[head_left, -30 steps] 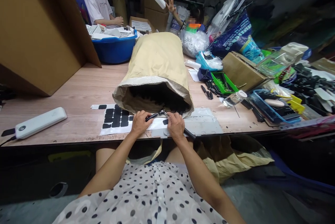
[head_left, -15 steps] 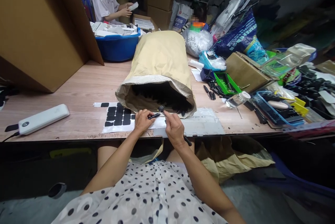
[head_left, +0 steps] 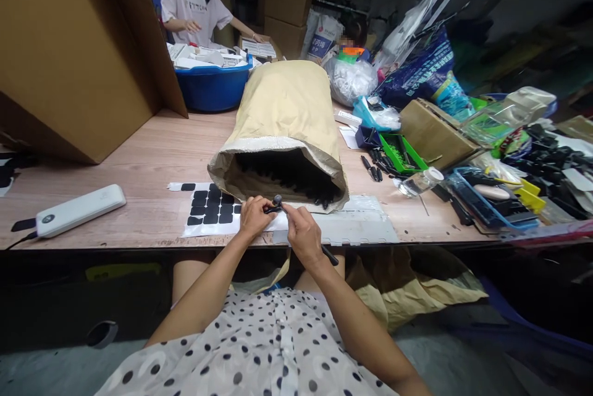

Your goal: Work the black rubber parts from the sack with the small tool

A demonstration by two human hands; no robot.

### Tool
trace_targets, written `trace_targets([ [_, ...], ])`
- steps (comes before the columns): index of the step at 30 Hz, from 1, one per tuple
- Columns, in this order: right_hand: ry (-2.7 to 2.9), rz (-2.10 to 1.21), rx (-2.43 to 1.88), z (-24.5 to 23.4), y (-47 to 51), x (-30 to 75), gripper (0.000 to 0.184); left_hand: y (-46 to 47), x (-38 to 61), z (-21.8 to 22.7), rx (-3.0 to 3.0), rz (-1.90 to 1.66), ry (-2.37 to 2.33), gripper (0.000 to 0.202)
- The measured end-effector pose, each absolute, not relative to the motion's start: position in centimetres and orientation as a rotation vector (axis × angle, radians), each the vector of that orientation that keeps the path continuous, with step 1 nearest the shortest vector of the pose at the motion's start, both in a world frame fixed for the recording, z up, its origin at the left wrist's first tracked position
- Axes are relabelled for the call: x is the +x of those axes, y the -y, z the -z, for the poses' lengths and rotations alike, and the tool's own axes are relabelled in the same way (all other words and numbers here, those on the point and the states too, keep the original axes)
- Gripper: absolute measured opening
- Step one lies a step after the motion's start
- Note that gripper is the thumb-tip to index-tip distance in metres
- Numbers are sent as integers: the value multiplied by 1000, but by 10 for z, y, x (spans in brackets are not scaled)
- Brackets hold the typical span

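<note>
My left hand [head_left: 252, 217] pinches a small black pen-like piece [head_left: 269, 209] at the table's front edge. My right hand [head_left: 303, 232] is closed around a dark-handled tool [head_left: 330, 255] whose small round head [head_left: 277, 199] meets or overlaps the black piece; whether they touch I cannot tell. Just beyond both hands lies a tan sack [head_left: 287, 105], its mouth facing me and many dark pieces [head_left: 296, 176] inside. Beneath and left of my left hand is a white sheet with black rounded stickers [head_left: 212, 204].
A white power bank [head_left: 81, 210] with a cable lies left, near a big cardboard box [head_left: 69, 44]. A blue basin [head_left: 213, 90] holds white boxes. At right are a green tray [head_left: 403, 154], a clear bottle [head_left: 420, 181] and a blue tray [head_left: 482, 198]. A co-worker [head_left: 197, 10] stands behind.
My right hand has shifted slightly left, bringing the tool's round head over the black piece in my left hand. The co-worker's arm now reaches to an open box, the white item gone from the hands.
</note>
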State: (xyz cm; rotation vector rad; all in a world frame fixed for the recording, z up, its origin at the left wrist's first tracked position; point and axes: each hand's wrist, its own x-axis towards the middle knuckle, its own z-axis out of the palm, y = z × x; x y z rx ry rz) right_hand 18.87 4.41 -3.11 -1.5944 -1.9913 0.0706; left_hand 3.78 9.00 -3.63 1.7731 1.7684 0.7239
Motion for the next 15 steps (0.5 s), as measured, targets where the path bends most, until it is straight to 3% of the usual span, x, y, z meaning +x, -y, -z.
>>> trace_targets([
  [15,1927,248,-1681,71,-77,231,31,-90,39,38,1845,-727,-1747,3],
])
